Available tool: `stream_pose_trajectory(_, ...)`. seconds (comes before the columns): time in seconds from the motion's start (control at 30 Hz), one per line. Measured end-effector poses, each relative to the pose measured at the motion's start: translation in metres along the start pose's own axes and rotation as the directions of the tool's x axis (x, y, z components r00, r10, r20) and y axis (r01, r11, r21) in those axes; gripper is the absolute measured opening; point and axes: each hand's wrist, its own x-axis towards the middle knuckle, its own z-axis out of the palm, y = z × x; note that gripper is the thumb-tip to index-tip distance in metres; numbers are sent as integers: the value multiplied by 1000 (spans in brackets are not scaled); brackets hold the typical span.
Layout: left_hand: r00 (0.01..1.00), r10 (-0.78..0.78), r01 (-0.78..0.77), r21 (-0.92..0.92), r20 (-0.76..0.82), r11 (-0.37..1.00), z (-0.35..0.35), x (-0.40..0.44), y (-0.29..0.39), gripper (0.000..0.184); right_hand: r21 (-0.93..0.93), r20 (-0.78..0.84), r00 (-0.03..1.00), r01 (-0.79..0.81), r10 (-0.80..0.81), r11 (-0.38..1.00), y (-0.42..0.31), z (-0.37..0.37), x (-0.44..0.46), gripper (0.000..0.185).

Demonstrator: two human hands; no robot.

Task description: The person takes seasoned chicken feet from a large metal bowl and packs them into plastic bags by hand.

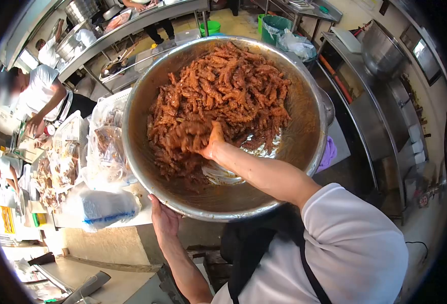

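A large metal bowl (299, 96) holds a heap of chicken feet (223, 81) coated in reddish-brown sauce. My right hand (214, 142) is down in the heap at its lower left side, its fingers partly hidden among the feet, some of which are blurred by motion. Below the bowl's lower left rim, my left hand (165, 215) grips the edge from outside, fingertips on the rim. Bare metal smeared with sauce shows at the bowl's lower right.
Left of the bowl lie plastic bags (109, 147) and a white crate (71, 131). Co-workers stand at the far left and at the back counter (132, 30). Metal shelving (370, 111) is on the right, with a purple cloth (329, 152) beside the bowl.
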Motion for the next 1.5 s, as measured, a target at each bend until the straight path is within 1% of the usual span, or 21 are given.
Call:
stream_pose_trajectory(0.07,999,0,1,3,-35,1000,1,0,-1,48,60,95,988,116,-121,991,-4,26,-9,46)
stream_pose_trajectory(0.1,999,0,-2,-27,-40,1000,5,1,0,48,-4,-205,967,154,-151,988,-9,35,8,52)
stream_pose_trajectory(0.27,994,-6,3,-26,-106,1000,6,0,-1,48,13,247,952,183,-181,983,-54,99,41,60)
stream_pose_trajectory(0.37,998,-17,18,-13,68,1000,-16,6,-3,44,-215,33,980,198,-195,956,-80,129,14,54)
stream_pose_trajectory(0.43,999,5,-5,6,51,1000,-13,4,-3,43,-320,99,995,5,28,948,-112,117,-8,85)
stream_pose_trajectory(0.47,999,15,-16,11,39,1000,-11,2,-4,43,-563,258,966,149,2,813,-136,99,-10,96)
stream_pose_trajectory(0.53,996,29,-33,-39,-89,999,11,0,1,46,-887,285,914,365,-289,281,-175,68,-51,60)
stream_pose_trajectory(0.6,990,28,-33,-37,-136,999,13,0,-1,49,-988,123,917,148,-380,35,-262,-4,-12,27)
stream_pose_trajectory(0.63,993,29,-31,-16,-110,999,6,2,-2,49,-917,119,786,-147,-607,-370,-262,-12,-50,19)
stream_pose_trajectory(0.7,997,31,-30,19,-69,999,2,0,-1,44,-598,118,792,-425,-599,-680,-317,-69,-36,27)
stream_pose_trajectory(0.77,994,22,-22,0,-110,1000,14,-3,4,44,-931,-80,743,-295,-665,-217,-321,-124,-5,32)
stream_pose_trajectory(0.8,991,21,-22,-10,-134,1000,17,-4,3,45,-967,-72,829,-195,-555,-166,-298,-138,-2,45)
stream_pose_trajectory(0.87,997,-13,12,-12,-80,1000,5,0,2,46,-980,-191,839,-129,-509,154,-258,-164,7,57)
stream_pose_trajectory(0.93,999,-7,6,-19,-53,1000,1,2,0,46,-925,-293,886,-167,-359,342,-224,-152,2,28)
stream_pose_trajectory(0.97,998,-13,11,-27,-56,1000,-1,2,0,46,-843,-287,930,-132,-228,522,-197,-139,-13,35)
stream_pose_trajectory(1.03,998,-11,9,-49,-55,999,0,4,-1,47,-786,-188,968,-45,-169,617,-152,-146,-5,40)
stream_pose_trajectory(1.1,1000,2,-2,-18,11,1000,-8,4,-2,47,-636,-317,915,-10,-249,772,-85,-111,-16,74)
stream_pose_trajectory(1.17,1000,-13,13,-12,21,1000,-10,2,-3,47,-610,-200,980,-102,-27,786,-51,-134,35,98)
stream_pose_trajectory(1.23,999,-45,44,-31,-17,999,-3,3,1,47,-698,-311,929,-81,-199,711,-5,-87,19,97)
stream_pose_trajectory(1.33,991,-26,22,-31,-135,999,13,-1,1,50,-371,-74,997,-27,0,928,1,-57,30,66)
stream_pose_trajectory(1.5,994,-18,15,-26,-107,1000,17,-3,4,50,-70,132,991,17,-8,997,-26,0,8,72)
